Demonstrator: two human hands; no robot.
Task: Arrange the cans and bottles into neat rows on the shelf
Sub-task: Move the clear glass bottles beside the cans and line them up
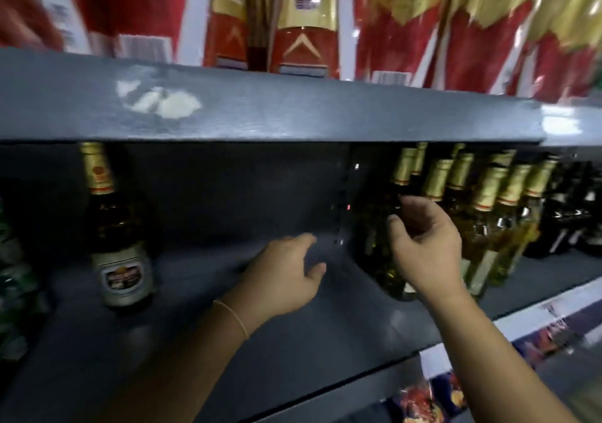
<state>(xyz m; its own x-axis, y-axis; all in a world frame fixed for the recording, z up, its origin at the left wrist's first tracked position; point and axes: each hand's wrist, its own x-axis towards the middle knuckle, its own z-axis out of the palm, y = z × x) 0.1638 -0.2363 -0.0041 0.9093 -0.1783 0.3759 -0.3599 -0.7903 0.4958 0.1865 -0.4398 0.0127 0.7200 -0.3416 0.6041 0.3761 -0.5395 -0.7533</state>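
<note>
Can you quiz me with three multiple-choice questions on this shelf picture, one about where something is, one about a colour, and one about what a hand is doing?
1. Where does the lone bottle stand on the shelf?
A. Left of both hands
B. Between the hands
C. Right of the bottle group

2. What colour is the foil on the necks of the bottle group?
A. Silver
B. Gold
C. Blue

3. What is the left hand doing?
A. Gripping a bottle
B. Holding a can
C. Reaching with nothing in it

Answers:
1 A: it stands apart, left of the bare gap that the hands reach into.
2 B: each neck is wrapped in gold foil.
3 C: its fingers are spread over bare shelf, while the right hand curls at a bottle of the group.
</note>
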